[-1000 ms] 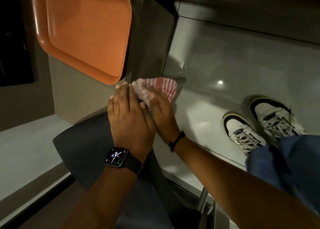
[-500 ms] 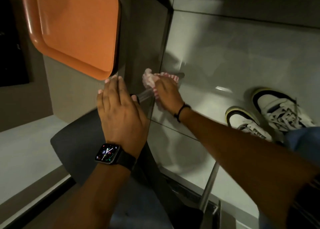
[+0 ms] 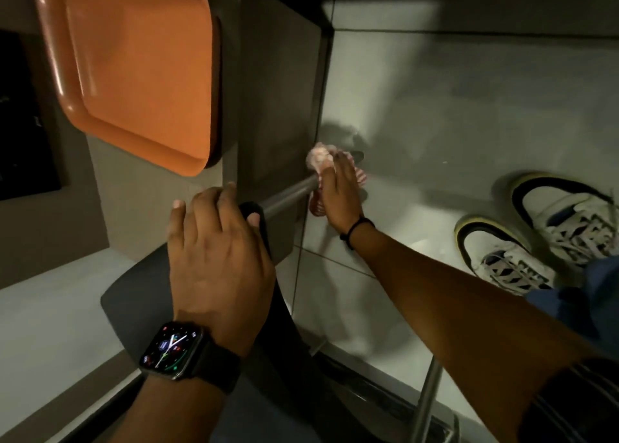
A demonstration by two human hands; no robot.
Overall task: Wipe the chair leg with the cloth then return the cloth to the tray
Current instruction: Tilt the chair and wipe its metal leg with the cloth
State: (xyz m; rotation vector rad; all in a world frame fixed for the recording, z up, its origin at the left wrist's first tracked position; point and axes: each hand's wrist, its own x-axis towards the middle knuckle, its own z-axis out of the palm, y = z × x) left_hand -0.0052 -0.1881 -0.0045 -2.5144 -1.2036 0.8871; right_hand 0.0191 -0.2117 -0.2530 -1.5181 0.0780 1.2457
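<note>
Hands: two, both bare and in view.
Right hand: wrapped round the cloth, pressing it against the chair leg; thin dark band at the wrist.
Left hand: fingers curled over the front edge of the chair seat, gripping it; smartwatch with a lit dial on the wrist.
Cloths: one; red-and-white striped, crumpled, bunched above the fingertips and trailing below the palm, low on the leg close to the floor.
Chair legs: two visible; the wiped one a plain grey metal tube running from under the seat corner toward the floor, a second at the bottom edge.
Trays: one; orange tray, rounded corners, raised rim, nothing in it, lying on a grey table up and left of the cloth, well apart from it.
Shoes: two; white sneakers with dark trim and laces, side by side on the pale tiles at right.
Floor: light glossy tiles with dark joints.
</note>
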